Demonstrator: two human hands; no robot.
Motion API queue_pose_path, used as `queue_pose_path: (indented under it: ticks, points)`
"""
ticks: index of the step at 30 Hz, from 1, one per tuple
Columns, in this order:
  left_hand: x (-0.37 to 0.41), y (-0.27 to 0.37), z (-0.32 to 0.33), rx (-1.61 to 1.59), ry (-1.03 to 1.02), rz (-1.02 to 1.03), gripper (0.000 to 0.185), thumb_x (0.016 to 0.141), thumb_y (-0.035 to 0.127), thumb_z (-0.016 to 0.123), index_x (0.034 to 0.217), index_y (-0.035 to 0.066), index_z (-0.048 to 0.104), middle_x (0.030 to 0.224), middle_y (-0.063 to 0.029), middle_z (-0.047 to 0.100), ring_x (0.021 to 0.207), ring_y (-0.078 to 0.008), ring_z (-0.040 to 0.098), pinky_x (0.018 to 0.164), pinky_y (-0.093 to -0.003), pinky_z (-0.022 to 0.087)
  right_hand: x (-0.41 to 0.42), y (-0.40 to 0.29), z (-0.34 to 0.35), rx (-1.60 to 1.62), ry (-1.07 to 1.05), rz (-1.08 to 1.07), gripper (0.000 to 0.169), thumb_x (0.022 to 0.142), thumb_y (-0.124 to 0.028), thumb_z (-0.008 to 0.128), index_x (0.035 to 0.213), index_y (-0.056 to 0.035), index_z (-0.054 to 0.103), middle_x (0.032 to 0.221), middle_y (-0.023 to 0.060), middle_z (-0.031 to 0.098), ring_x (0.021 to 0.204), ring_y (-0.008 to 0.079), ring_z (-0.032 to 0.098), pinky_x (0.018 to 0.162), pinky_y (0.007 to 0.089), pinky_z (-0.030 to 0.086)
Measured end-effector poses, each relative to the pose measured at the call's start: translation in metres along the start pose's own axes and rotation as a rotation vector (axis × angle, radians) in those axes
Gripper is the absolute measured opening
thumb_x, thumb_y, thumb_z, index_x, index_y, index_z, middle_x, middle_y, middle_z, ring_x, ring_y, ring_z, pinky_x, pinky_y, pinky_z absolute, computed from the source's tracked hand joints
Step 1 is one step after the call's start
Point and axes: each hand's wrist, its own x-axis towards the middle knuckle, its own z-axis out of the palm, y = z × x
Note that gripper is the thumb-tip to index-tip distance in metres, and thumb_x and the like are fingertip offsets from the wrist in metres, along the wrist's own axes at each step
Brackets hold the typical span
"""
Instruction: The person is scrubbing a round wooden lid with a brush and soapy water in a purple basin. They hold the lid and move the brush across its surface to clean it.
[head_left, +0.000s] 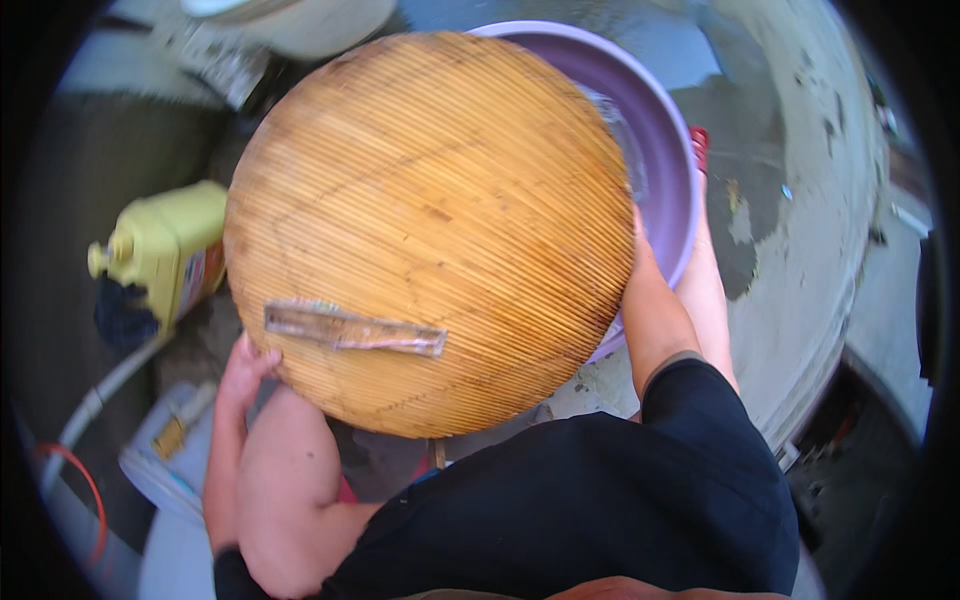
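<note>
A round mat of thin, straw-coloured stalks laid side by side (435, 232) fills the middle of the head view, raised in front of me over my lap. A strip with shiny edges, like clear tape (352, 327), is stuck on its near face. Its lower left rim is gripped by my left hand (251, 367), thumb on the near face. At the right rim is my right hand (640, 238), fingers hidden behind the mat. Behind it stands a purple plastic basin (679, 127), partly covered, with what looks like water inside.
A yellow plastic jug (169, 232) stands at the left beside a pale hose (105, 390). Lower left, a brush (180, 427) rests on a pale container (142, 465). A whitish tub (322, 30) is at the top. Wet concrete (750, 150) lies to the right.
</note>
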Motion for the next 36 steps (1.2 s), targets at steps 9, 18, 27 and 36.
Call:
queue_pose_path:
  ticks: [9, 18, 27, 36]
  points:
    - [0.004, -0.015, -0.014, -0.049, -0.063, 0.039, 0.055, 0.081, 0.020, 0.067, 0.127, 0.006, 0.042, 0.110, -0.0062, 0.060, 0.090, -0.0159, 0.062, 0.065, -0.0295, 0.055, -0.023, -0.128, 0.055, 0.541, -0.879, -0.270, 0.032, 0.096, -0.018, 0.042, 0.107, 0.0024, 0.063, 0.115, 0.0143, 0.061, 0.111, 0.0266, 0.055, 0.098, 0.0364, 0.044]
    - [0.015, 0.000, -0.010, -0.067, -0.167, 0.113, 0.054, 0.082, 0.017, 0.063, 0.131, 0.006, 0.042, 0.114, -0.0050, 0.059, 0.098, -0.0133, 0.059, 0.075, -0.0310, 0.052, -0.152, -0.048, 0.313, 0.102, -1.088, 0.362, 0.037, 0.098, -0.023, 0.040, 0.122, 0.0034, 0.051, 0.123, 0.0240, 0.054, 0.117, 0.0349, 0.052, 0.097, 0.0428, 0.047]
    - [0.026, -0.018, -0.015, -0.103, -0.233, 0.218, 0.050, 0.084, 0.014, 0.061, 0.130, 0.007, 0.042, 0.113, -0.0041, 0.058, 0.097, -0.0120, 0.058, 0.078, -0.0296, 0.052, -0.215, 0.079, 0.336, -1.642, -0.673, -0.839, 0.072, 0.079, -0.023, 0.071, 0.139, -0.0078, 0.035, 0.121, 0.0229, 0.048, 0.113, 0.0326, 0.049, 0.096, 0.0405, 0.042]
    - [0.037, -0.025, -0.004, -0.233, -0.065, 0.455, 0.059, 0.079, 0.011, 0.066, 0.130, -0.001, 0.040, 0.120, -0.0115, 0.054, 0.111, -0.0198, 0.052, 0.097, -0.0343, 0.041, -0.249, 0.099, 0.231, -1.848, -0.827, -0.845, 0.064, 0.077, -0.010, 0.067, 0.136, -0.0183, 0.044, 0.092, 0.0160, 0.050, 0.076, 0.0322, 0.054, 0.064, 0.0416, 0.048]
